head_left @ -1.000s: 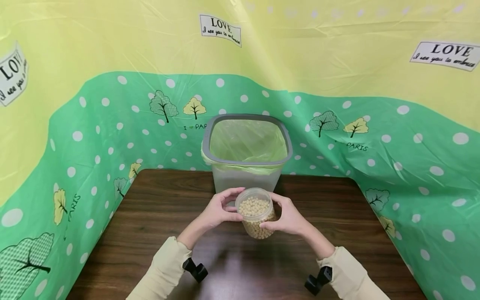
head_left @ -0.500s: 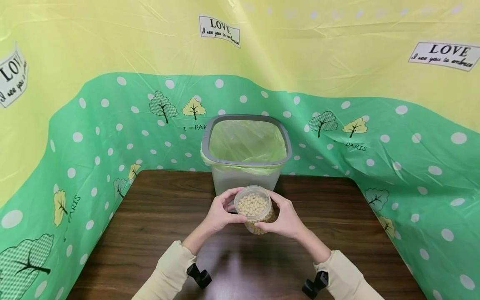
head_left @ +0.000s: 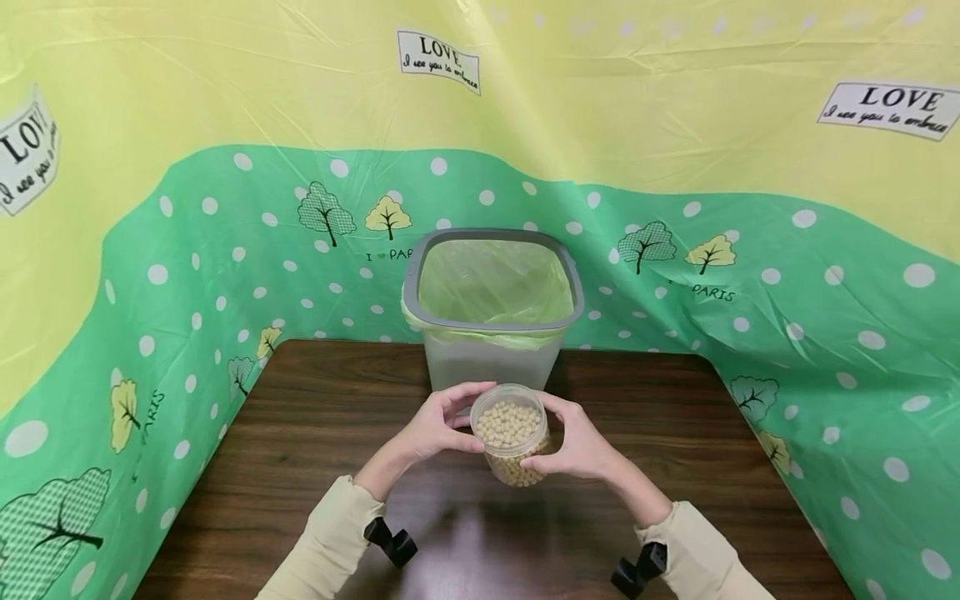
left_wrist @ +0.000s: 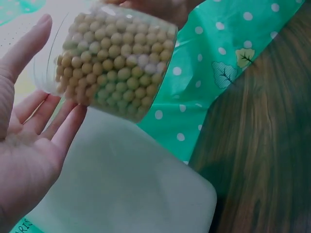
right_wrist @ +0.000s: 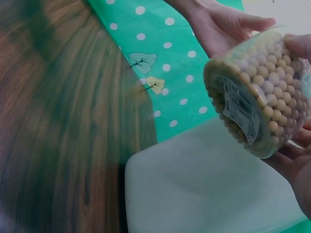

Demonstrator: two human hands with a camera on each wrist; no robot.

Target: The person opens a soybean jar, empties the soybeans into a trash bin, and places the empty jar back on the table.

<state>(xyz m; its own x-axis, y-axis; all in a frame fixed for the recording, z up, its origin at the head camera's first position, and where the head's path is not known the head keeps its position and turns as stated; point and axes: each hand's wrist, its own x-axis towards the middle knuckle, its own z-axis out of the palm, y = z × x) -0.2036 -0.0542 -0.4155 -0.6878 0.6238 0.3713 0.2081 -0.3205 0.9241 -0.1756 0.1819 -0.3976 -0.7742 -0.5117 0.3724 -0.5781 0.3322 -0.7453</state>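
Note:
A clear open-topped plastic jar [head_left: 513, 427] full of small round beige balls is held up in front of the bin. My left hand [head_left: 441, 421] holds its left side near the rim, thumb on the near side and fingers behind. From the right, my right hand [head_left: 576, 437] grips the jar's body, its thumb across the front. In the left wrist view the balls show through the wall of the jar [left_wrist: 114, 63]. A white barcode label [right_wrist: 241, 110] covers part of its underside in the right wrist view. The jar hangs above the table, slightly tilted.
Behind the jar, a pale bin [head_left: 491, 358] with a grey rim [head_left: 495, 323] and a green liner bag [head_left: 495, 279] stands at the far edge of the dark wooden table [head_left: 337, 400]. A patterned green and yellow curtain [head_left: 247, 200] surrounds the table.
The jar and both hands rose a little by half a second ago, then came back down and nearer to me. Both hands keep their hold.

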